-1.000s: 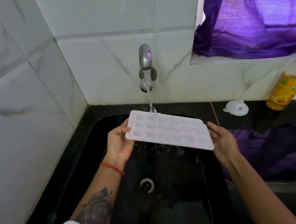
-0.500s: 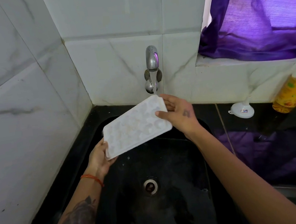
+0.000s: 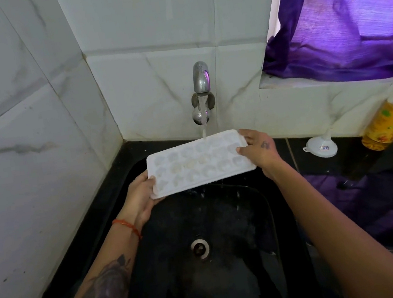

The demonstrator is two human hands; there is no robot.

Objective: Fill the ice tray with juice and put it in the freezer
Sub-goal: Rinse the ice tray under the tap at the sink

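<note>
Both hands (image 3: pixel 141 195) (image 3: pixel 258 149) grasp ice tray (image 3: pixel 200 163), seemingly level, under running tap (image 3: pixel 201 78)

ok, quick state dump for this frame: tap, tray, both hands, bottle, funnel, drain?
tap: running, stream lands on the tray's far edge
ice tray: held over the sink, cavities up, being rinsed, no juice in it
left hand: grips the tray's left end
right hand: grips the tray's right end
juice bottle: on the counter, leaning, partly full; cap at frame edge
funnel: on the counter, wide end down
sink drain: unplugged
</note>
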